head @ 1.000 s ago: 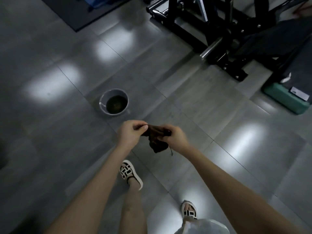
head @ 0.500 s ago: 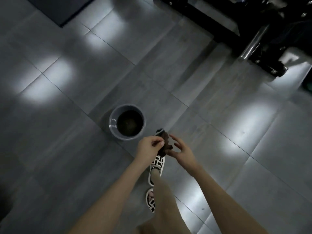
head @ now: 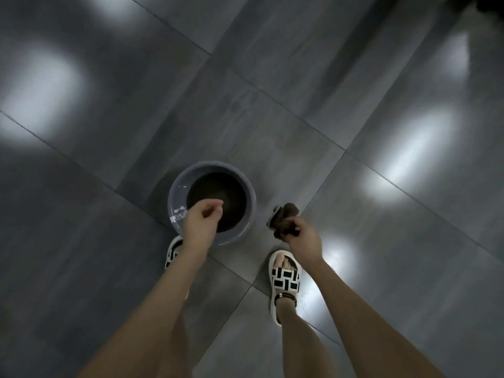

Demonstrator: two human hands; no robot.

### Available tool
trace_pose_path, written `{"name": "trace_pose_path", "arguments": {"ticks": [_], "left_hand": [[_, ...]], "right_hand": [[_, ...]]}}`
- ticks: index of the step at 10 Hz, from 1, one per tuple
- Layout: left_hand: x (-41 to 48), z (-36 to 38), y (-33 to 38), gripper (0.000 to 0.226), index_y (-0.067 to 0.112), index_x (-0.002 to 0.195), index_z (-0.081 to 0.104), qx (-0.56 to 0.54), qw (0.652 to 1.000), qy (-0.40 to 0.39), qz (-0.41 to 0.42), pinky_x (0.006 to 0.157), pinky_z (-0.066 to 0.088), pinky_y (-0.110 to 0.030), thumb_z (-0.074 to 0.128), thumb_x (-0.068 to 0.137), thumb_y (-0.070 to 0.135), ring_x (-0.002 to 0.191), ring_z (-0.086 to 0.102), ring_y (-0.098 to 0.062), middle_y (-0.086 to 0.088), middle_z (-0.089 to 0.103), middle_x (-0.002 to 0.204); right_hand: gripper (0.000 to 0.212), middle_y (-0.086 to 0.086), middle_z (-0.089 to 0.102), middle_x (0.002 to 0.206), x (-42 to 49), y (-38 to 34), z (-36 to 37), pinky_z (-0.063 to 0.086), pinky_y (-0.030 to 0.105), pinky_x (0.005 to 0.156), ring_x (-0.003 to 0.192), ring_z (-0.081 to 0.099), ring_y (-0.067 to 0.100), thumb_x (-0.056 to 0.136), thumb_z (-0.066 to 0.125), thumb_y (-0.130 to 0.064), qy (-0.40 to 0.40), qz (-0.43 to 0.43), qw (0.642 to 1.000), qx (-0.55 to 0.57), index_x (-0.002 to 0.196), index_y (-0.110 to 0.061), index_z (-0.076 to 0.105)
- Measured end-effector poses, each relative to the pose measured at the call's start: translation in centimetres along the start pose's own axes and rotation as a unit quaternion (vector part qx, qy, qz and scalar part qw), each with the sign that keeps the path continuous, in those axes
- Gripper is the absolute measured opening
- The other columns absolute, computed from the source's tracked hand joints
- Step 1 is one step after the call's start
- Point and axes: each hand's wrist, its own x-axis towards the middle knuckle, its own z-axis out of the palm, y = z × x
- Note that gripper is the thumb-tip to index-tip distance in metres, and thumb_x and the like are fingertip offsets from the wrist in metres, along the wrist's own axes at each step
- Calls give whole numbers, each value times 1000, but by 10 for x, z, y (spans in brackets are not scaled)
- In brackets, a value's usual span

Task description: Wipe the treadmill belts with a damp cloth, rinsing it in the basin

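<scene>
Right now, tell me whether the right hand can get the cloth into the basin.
Probably yes. The right hand grips the cloth just right of the basin, with only bare floor between them. The left hand hovers over the basin's near side, but most of its opening is uncovered.

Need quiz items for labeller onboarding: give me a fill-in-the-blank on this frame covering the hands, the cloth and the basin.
1. The hand gripping the brown cloth is the person's ___ one.
2. The left hand, loosely curled above the basin, holds ___.
3. The sandal nearest the basin is on the ___ foot.

Missing words: right; nothing; left.
</scene>
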Motion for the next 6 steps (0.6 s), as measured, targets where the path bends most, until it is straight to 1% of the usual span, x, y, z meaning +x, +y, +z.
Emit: {"name": "trace_pose_path", "arguments": {"ticks": [1, 2, 3, 4, 5, 6], "left_hand": [[50, -11, -31, 22, 32, 86, 63, 37, 999, -19, -3, 98, 48, -42, 58, 92, 11, 106, 59, -19, 3, 65, 103], [92, -19, -56, 26, 32, 82, 63, 58, 997, -45, 9, 97, 48, -43, 58, 92, 8, 103, 60, -20, 3, 66, 96], [123, -27, -73, 26, 31, 82, 63, 82, 993, -77, 25, 95, 48, -38, 56, 92, 8, 102, 60, -20, 5, 65, 93], [142, -38, -80, 23, 27, 84, 64, 111, 987, -104, 50, 91, 47, -31, 55, 93, 7, 99, 60, -17, 4, 66, 93], [149, -49, -79, 24, 28, 85, 64, 140, 980, -129, 59, 93, 49, -36, 54, 93, 8, 100, 61, -18, 1, 67, 97], [143, -58, -65, 23, 28, 86, 65, 165, 974, -137, 77, 94, 50, -40, 55, 92, 9, 100, 61, -21, 1, 67, 97]], "right_hand": [[33, 1, 62, 115, 33, 8, 47, 39, 23, 74, 101, 59, 23, 85, 57, -7, 17, 7, 999, -49, 114, -22, 62], [31, 4, 60, 116, 59, 10, 100, 49, 34, 78, 99, 58, 27, 84, 53, -7, 34, 1, 998, -62, 110, -20, 62], [36, 5, 54, 124, 76, 4, 151, 48, 36, 83, 105, 54, 29, 86, 57, -14, 51, -10, 996, -79, 121, -22, 58], [53, 5, 41, 137, 84, -4, 185, 46, 41, 93, 121, 40, 28, 88, 59, -27, 71, -2, 990, -125, 138, -24, 43], [48, 6, 35, 142, 74, -15, 193, 46, 41, 92, 122, 39, 29, 90, 54, -26, 61, 11, 978, -198, 137, -22, 44], [38, 6, 44, 135, 54, -18, 184, 48, 39, 85, 112, 46, 29, 90, 49, -18, 107, 15, 978, -181, 127, -20, 55]]}}
